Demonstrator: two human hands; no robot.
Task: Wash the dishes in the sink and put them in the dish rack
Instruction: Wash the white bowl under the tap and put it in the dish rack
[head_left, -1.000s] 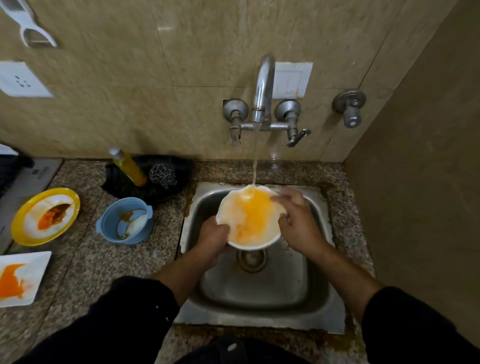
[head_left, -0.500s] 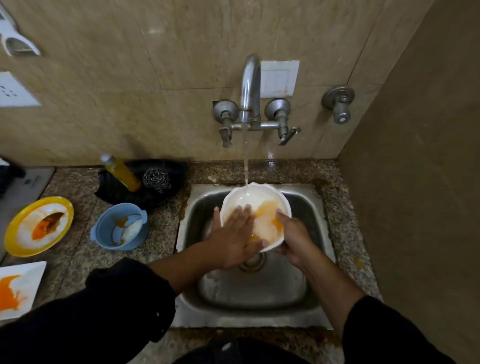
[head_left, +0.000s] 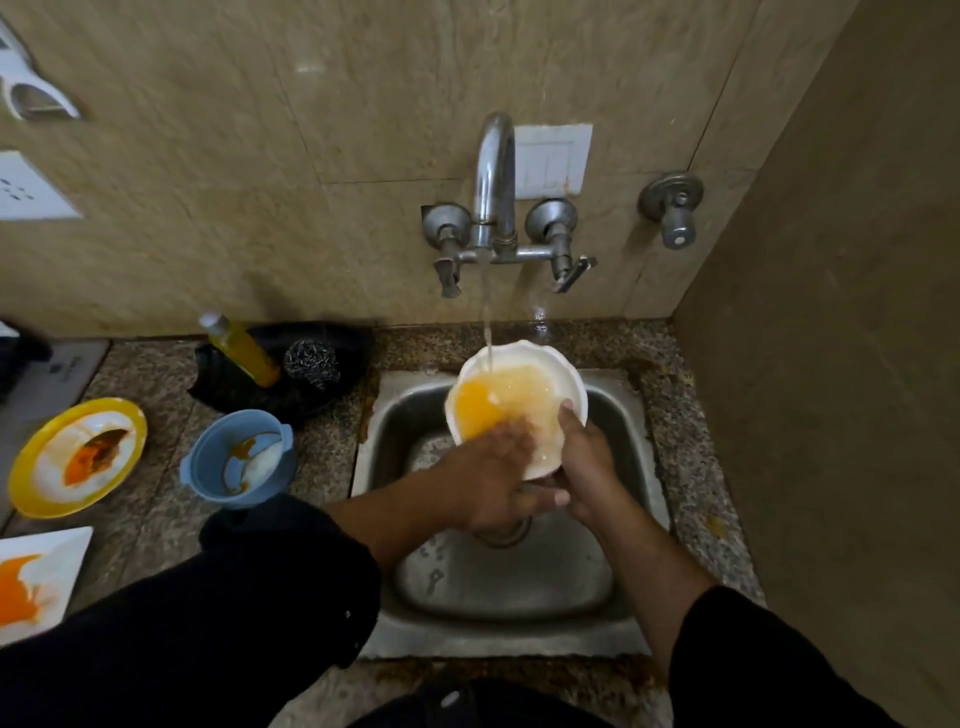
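Over the steel sink (head_left: 644, 467) I held the white bowl (head_left: 550, 374) tilted under the running tap (head_left: 496, 171), with orange residue pooled inside. To rinse it well, I judged the tilt should let that water drain while the rubbing covered the whole inner wall. My right hand (head_left: 587, 467) curled round the near rim, one digit hooked over the edge. My left hand (head_left: 493, 483) lay flat inside, fingers apparently straight and pressed on the stain.
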